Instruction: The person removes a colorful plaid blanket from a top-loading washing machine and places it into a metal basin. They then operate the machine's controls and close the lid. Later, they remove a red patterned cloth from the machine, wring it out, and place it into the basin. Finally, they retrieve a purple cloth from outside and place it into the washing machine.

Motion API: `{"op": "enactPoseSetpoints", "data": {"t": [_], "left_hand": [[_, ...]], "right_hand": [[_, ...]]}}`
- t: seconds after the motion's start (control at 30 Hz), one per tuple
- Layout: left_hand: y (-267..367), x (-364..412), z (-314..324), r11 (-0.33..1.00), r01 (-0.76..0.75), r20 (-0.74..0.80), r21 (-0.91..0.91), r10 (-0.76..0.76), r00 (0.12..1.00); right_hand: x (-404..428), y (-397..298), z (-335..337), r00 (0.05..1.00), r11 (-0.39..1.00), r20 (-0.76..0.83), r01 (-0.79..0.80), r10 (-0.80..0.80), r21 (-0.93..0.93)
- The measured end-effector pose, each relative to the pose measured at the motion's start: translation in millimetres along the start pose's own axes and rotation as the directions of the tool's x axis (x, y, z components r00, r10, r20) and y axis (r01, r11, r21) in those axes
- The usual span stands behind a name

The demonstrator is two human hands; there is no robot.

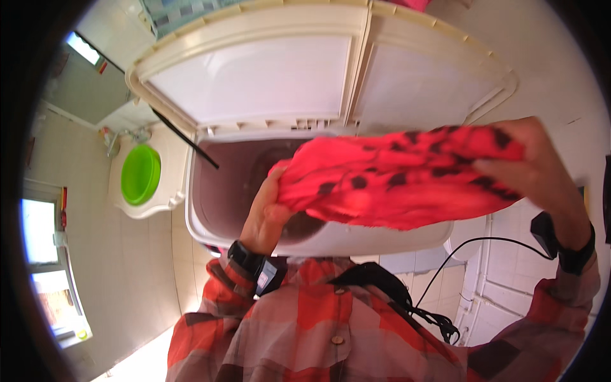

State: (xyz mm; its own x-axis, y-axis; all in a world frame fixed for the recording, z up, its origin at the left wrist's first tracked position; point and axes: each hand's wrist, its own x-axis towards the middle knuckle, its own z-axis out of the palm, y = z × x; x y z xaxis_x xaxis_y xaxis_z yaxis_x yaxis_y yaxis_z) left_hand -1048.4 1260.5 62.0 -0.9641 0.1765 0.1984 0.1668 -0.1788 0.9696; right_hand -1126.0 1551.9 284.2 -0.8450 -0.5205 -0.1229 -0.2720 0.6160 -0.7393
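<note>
A bright red cloth with dark spots (401, 179) is stretched sideways between my hands, slightly blurred. My left hand (272, 205) grips its left end. At the other end, my right hand (520, 162) holds the bunched fabric, with the thumb over its front. Beneath the cloth stands a twin-tub washing machine (200, 229) with its two-part lid (253, 81) raised. The cloth hides the machine's right part and some of the wash tub (224, 191), whose inside shows to the left. Both my wrists wear black bands with small devices.
Left of the machine, a green plastic basin (141, 174) sits in a white washbasin (167, 200) beneath a mirror. A dark stick (186, 138) reaches over the tub's left rim. A black cable (477, 239) loops at the right by white pipes. A window is at the far left.
</note>
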Motion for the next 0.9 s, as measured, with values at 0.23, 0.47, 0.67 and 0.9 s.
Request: {"op": "enactPoseSetpoints", "data": {"t": [0.23,0.47,0.67,0.9], "left_hand": [[-51.2,55.6,82.2,0.999,0.004,0.018,-0.054,-0.003,1.000],[-112.6,109.5,83.0,0.331,0.276,-0.117,-0.902,-0.805,0.582],[-135.6,113.8,85.9,0.375,0.291,-0.148,-0.880,-0.800,0.582],[-140.0,103.0,74.5,0.402,0.316,-0.099,-0.859,-0.737,0.669]], "right_hand": [[-2.9,232.5,-11.5,0.924,0.888,-0.233,-0.185,0.303,0.420],[38.4,359.0,51.6,0.889,0.971,-0.409,-0.130,0.204,0.203],[54.2,372.6,106.6,0.960,0.938,-0.196,-0.245,0.200,-0.246],[101.3,188.2,140.0,0.956,0.943,0.157,0.274,-0.246,-0.189]]}}
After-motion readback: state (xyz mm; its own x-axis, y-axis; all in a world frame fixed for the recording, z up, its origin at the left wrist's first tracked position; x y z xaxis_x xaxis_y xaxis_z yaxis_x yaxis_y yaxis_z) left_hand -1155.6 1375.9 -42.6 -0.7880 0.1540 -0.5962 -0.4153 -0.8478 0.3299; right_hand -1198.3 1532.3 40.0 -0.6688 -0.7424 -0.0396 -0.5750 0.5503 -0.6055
